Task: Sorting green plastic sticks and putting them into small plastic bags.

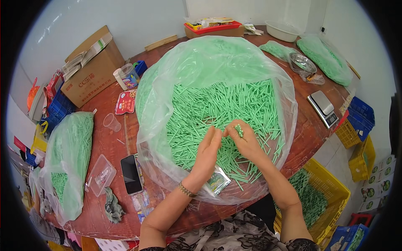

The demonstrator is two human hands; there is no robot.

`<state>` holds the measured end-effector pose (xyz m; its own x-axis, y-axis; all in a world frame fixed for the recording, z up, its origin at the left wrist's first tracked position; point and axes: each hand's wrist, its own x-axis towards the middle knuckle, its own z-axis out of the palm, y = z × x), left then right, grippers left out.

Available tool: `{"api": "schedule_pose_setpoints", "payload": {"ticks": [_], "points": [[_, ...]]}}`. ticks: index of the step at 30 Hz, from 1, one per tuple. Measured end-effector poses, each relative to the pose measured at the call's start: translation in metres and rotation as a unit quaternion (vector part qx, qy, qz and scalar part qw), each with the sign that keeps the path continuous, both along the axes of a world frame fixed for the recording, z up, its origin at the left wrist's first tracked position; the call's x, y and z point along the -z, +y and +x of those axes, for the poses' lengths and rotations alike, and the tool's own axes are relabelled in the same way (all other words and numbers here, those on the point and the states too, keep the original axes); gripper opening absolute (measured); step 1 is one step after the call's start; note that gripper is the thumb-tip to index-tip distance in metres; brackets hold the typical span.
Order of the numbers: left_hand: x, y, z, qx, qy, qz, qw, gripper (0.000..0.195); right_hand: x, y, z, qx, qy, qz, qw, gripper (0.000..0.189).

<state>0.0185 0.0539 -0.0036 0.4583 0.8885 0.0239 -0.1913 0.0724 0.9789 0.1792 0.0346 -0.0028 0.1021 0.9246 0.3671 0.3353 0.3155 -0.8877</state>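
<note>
A big pile of thin green sticks (pixel 226 103) lies spread out in the mouth of a large clear plastic bag (pixel 285 106) in front of me. My right hand (pixel 245 141) is closed around a small bundle of sticks (pixel 239 130), whose ends show beside the fingers. Close to it, my left hand (pixel 207 153) is held on edge over the pile with its fingers straight and together. Its palm faces my right hand, and whether anything is in it is hidden. Under the left wrist lies a silver and green foil packet (pixel 219 181), partly covered by the hand.
Left of the bag are a phone (pixel 131 174), a clear plastic box (pixel 102 175), a grey cloth (pixel 113 205) and another bag of sticks (pixel 70 157). A digital scale (pixel 323 108) sits at right. Below the table edge stands a yellow crate (pixel 337 194); a person's striped sleeve (pixel 44 227) shows lower left.
</note>
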Motion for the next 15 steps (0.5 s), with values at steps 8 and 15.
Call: {"api": "schedule_pose_setpoints", "payload": {"ticks": [8,15], "points": [[-0.011,-0.009,0.01,0.096,-0.226,-0.229,0.942,0.054,0.01,-0.001,-0.018,0.018,-0.036,0.121,0.992,0.018],[-0.008,-0.02,0.02,0.004,-0.095,-0.111,0.989,0.102,0.013,-0.005,-0.02,0.029,-0.062,0.133,0.989,0.023]]}}
